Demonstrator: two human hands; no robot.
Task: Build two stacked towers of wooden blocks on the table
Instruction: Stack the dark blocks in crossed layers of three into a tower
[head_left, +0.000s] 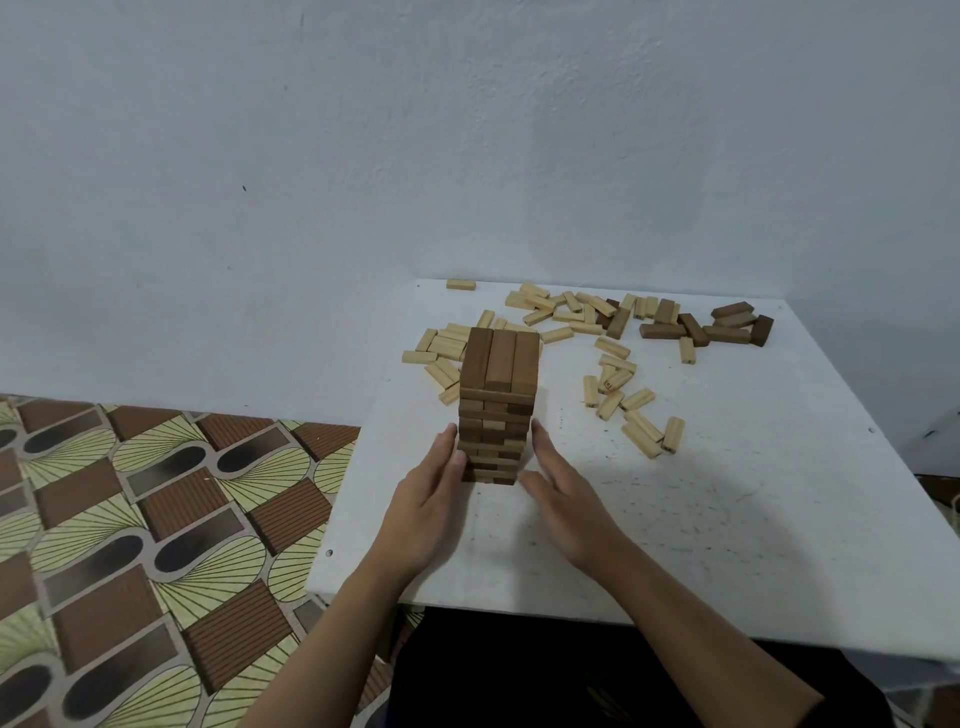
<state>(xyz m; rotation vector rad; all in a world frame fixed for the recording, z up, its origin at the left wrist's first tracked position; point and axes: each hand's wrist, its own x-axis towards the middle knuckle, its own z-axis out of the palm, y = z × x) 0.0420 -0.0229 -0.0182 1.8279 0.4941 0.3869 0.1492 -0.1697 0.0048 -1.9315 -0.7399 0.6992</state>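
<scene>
The surface carried one dark tower toward its 9 o'clock side. The left hand and right hand, both flat, straight-fingered and holding nothing, flanked its base at 9 and 3, probably squaring the layers. Loose blocks lay from 12 to 2, seemingly stock for a second tower.

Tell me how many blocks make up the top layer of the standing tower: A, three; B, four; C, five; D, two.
A: the top of the tower shows three brown blocks lying side by side, all running the same way.
</scene>
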